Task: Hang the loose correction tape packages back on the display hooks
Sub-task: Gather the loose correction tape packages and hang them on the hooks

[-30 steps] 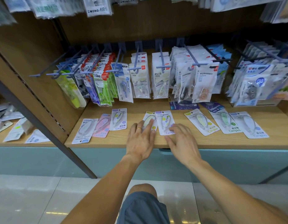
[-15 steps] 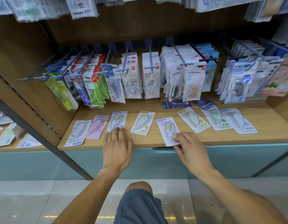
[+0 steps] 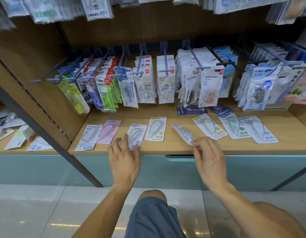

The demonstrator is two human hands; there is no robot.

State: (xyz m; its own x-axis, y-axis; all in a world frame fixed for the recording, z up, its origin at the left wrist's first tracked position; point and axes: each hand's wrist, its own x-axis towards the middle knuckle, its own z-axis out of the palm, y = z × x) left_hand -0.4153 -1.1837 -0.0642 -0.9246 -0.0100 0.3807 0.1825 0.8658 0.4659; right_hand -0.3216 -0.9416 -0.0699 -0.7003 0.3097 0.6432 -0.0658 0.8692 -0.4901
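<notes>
Wooden shop shelf (image 3: pixel 174 148) ran across the middle of the frame, with rows of blue display hooks (image 3: pixel 166 66) above it carrying hanging stationery packs. Half a second before, the purple-topped clear plastic correction tape package (image 3: pixel 183 133) lay flat near the shelf's front edge under the right hand's fingertips; by this frame its near end was lifted and tilted off the wood, the far end pointing up-left. That meant, by my judgement, the pickup was done or nearly done and carrying it to a hook came next. The right hand (image 3: pixel 208 160), lower right of centre, pinched the package's near corner between thumb and fingers, the rest of the pack sticking out beyond the grip toward the hooks. The left hand (image 3: pixel 124 158), wearing a gold ring, had slid to the white Campus-labelled package with a purple dot (image 3: pixel 135 136); fingers were spread and fairly straight, touching its near edge, not closed round it. Other loose packs stayed flat in a row: a white one (image 3: pixel 89 137) and a pink one (image 3: pixel 108 132) at left, a yellow-green one (image 3: pixel 155 128) centre, three more (image 3: pixel 234 127) at right. None of the flat ones had been hung yet.
</notes>
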